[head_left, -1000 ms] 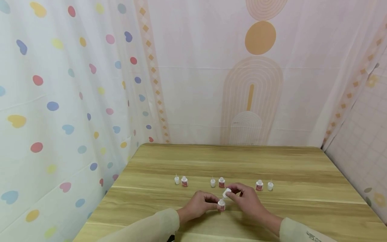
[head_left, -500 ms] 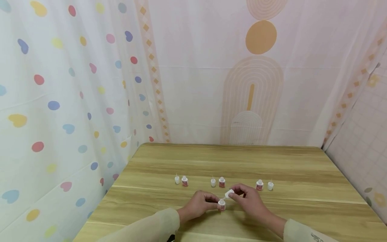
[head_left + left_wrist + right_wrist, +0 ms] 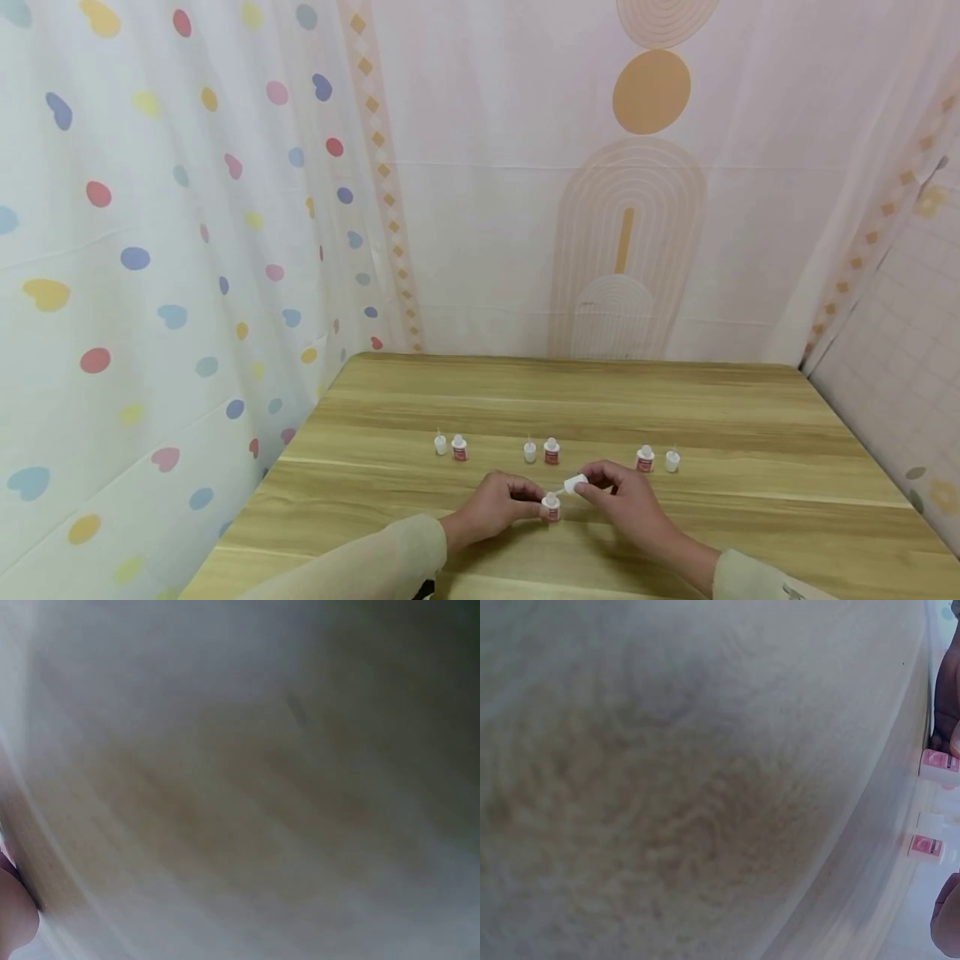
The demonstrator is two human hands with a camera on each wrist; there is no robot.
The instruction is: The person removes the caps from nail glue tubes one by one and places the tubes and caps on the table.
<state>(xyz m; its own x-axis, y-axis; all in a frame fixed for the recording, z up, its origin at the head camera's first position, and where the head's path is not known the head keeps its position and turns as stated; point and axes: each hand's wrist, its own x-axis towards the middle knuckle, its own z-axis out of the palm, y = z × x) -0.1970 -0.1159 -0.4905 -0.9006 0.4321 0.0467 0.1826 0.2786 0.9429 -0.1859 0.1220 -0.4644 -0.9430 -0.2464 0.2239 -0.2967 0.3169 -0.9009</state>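
In the head view, my left hand pinches a small white bottle with a red label, upright at the table's near middle. My right hand holds a white cap between thumb and fingers. The cap is tipped nearly on its side, its thin stem pointing left to just above the bottle's mouth. In the right wrist view, the held bottle shows its pink label at the right edge, below the left hand's dark fingers. The left wrist view shows mostly blurred tabletop, with a bit of hand at its left edge.
Behind the hands stand three more uncapped bottles, left, middle and right. Beside each is a cap with its stem up: left, middle and right. The wooden table meets patterned curtains.
My right hand has drawn the cap a little right and down, tilting it from steep to nearly level. Its stem has come out of the bottle's mouth. My left hand and the bottle have stayed put.
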